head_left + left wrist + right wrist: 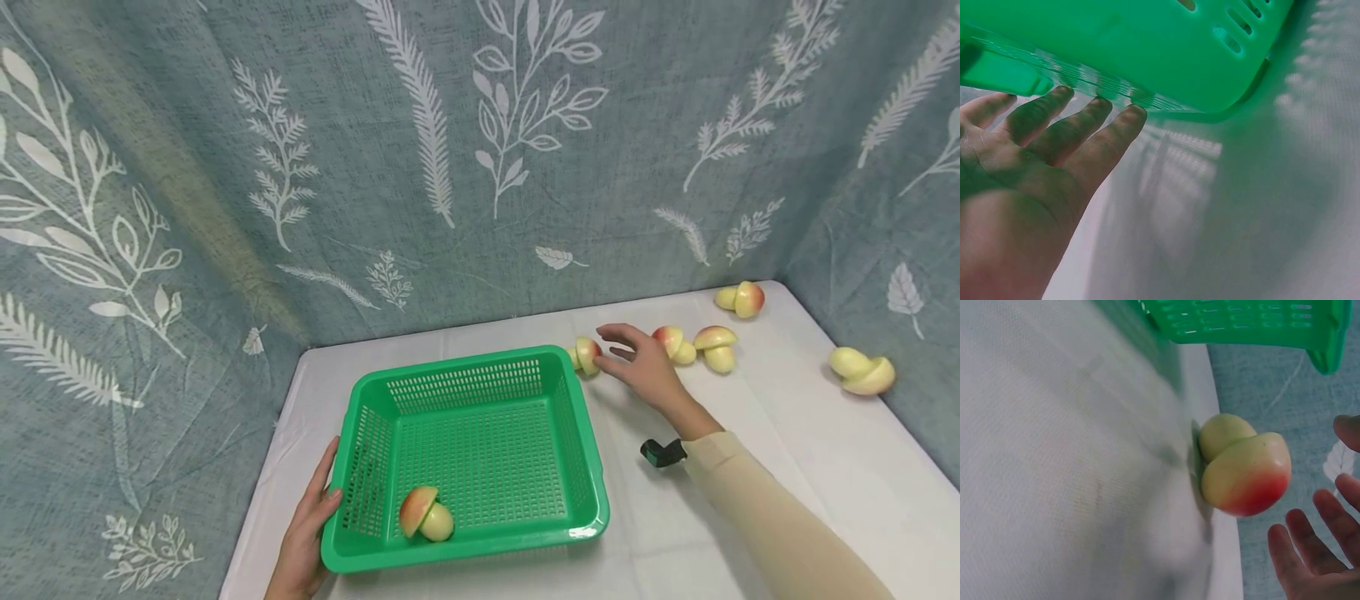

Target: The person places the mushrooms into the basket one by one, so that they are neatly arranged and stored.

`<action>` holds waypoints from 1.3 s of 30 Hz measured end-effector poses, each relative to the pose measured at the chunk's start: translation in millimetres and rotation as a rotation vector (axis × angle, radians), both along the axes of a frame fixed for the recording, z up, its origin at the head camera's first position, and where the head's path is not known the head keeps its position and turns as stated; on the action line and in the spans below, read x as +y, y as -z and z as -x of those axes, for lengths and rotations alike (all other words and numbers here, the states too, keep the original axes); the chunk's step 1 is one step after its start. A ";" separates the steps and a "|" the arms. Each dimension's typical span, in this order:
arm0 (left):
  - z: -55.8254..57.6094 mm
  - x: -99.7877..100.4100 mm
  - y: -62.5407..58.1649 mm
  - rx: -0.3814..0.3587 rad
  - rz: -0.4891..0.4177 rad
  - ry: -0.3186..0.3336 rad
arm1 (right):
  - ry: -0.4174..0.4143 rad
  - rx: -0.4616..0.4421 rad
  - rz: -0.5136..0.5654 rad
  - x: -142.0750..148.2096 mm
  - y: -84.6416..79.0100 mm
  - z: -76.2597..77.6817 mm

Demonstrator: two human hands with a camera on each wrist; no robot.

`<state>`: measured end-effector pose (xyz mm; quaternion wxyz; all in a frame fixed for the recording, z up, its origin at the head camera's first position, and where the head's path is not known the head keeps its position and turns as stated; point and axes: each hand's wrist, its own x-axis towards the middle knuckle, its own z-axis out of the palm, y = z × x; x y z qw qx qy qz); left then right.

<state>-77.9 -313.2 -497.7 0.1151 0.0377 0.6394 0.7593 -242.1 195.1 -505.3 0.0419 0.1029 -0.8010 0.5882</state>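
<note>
A green plastic basket (pixel 480 546) with slotted walls stands on the white cloth. Inside its near left corner lies a toy mushroom (pixel 426 512) with a red-tinged cap and pale stem. My left hand (pixel 306 521) is at the basket's left side, its thumb by the rim; the left wrist view shows its straight fingertips (pixel 1132 114) against the basket's underside edge. Over the cloth right of the basket, my right hand (pixel 641 367) reaches with spread fingers toward another toy mushroom (pixel 587 357) by the basket's far right corner. In the right wrist view this mushroom (pixel 1247 475) sits apart from the fingers.
Two toy mushrooms, one with a red cap (pixel 716 337) and one beside it (pixel 672 343), lie just beyond my right hand. Another mushroom (pixel 742 300) lies at the back right, and one (pixel 862 372) by the right edge. Patterned grey-blue fabric (pixel 450 275) hangs around the table.
</note>
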 end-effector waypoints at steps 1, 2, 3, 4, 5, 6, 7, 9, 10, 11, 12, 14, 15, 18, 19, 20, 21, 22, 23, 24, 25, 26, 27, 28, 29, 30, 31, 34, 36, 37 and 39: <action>-0.3 0.0 0.1 0.000 0.002 0.000 | 0.000 -0.003 0.002 -0.2 1.2 0.7; -0.5 0.0 0.3 0.001 0.003 -0.001 | -0.001 -0.004 0.003 -0.4 2.2 1.4; -0.5 0.0 0.5 0.002 0.005 -0.002 | 0.000 -0.007 0.006 -0.5 3.0 2.2; -0.6 0.1 0.7 0.002 0.007 -0.004 | -0.002 -0.009 0.012 -0.8 3.5 2.8; -0.7 0.2 0.8 0.003 0.011 -0.006 | -0.004 -0.011 0.019 -0.9 4.1 3.6; -0.7 0.3 1.0 0.005 0.015 -0.009 | -0.007 -0.013 0.024 -1.1 4.6 4.2; -0.9 0.3 1.2 0.005 0.016 -0.010 | -0.009 -0.016 0.025 -0.8 5.6 4.9; -1.3 0.4 1.6 0.004 0.017 -0.012 | -0.012 -0.021 0.026 -0.9 8.1 6.4; -1.5 0.4 1.8 0.003 0.017 -0.012 | -0.014 -0.024 0.029 -0.9 9.6 7.0; -1.7 0.4 2.1 0.004 0.016 -0.011 | -0.015 -0.025 0.029 -0.6 11.4 7.8; -1.9 0.3 2.3 0.005 0.015 -0.010 | -0.018 -0.025 0.032 -0.6 13.1 8.5; -2.0 0.3 2.9 0.007 0.012 -0.009 | -0.024 -0.027 0.038 -0.8 16.5 9.9; -2.1 0.2 3.2 0.009 0.010 -0.008 | -0.025 -0.030 0.042 -0.7 17.6 10.4; -2.8 -0.3 4.1 0.015 0.005 -0.004 | -0.032 -0.033 0.046 -1.2 20.2 12.1; -3.0 -0.5 4.4 0.016 0.004 -0.002 | -0.034 -0.036 0.046 -1.3 20.5 12.5; -3.1 -0.7 4.7 0.017 0.003 0.002 | -0.035 -0.038 0.046 -1.5 20.5 12.7; -3.2 -0.8 4.8 0.017 0.004 0.005 | -0.037 -0.040 0.047 -1.7 20.4 12.9; -3.2 -0.9 4.9 0.016 0.007 0.006 | -0.038 -0.040 0.043 -1.9 20.6 13.1; -3.0 -0.9 4.9 0.016 0.011 0.006 | -0.039 -0.040 0.039 -2.1 20.8 13.4; -2.6 -0.8 4.8 0.016 0.016 0.005 | -0.039 -0.039 0.037 -2.5 21.0 13.7; -2.5 -0.8 4.8 0.015 0.022 0.003 | -0.040 -0.038 0.035 -2.9 21.3 13.8; -2.2 -0.7 4.7 0.015 0.029 -0.001 | -0.040 -0.036 0.029 -3.4 21.9 14.2; -2.1 -0.7 4.5 0.013 0.033 -0.006 | -0.039 -0.036 0.021 -3.9 22.3 14.5; -2.0 -0.6 4.5 0.012 0.038 -0.012 | -0.036 -0.037 0.013 -4.5 22.3 14.7; -1.9 -0.6 4.5 0.012 0.041 -0.016 | -0.033 -0.039 0.007 -4.9 22.4 15.3; -1.8 -0.7 4.6 0.012 0.041 -0.018 | -0.030 -0.041 0.000 -5.4 22.3 15.9; -1.9 -0.7 4.7 0.013 0.040 -0.022 | -0.027 -0.044 -0.010 -5.6 22.4 16.6; -2.5 -0.5 5.5 0.017 0.022 -0.026 | -0.021 -0.055 -0.025 -5.8 23.2 18.4; -3.0 -0.1 6.6 0.021 0.007 -0.028 | -0.022 -0.062 -0.028 -6.0 24.1 19.3; -3.3 0.1 7.1 0.022 0.002 -0.031 | -0.023 -0.067 -0.031 -6.0 24.6 19.4; -3.9 0.4 8.4 0.023 -0.002 -0.035 | -0.024 -0.074 -0.038 -6.6 24.8 19.2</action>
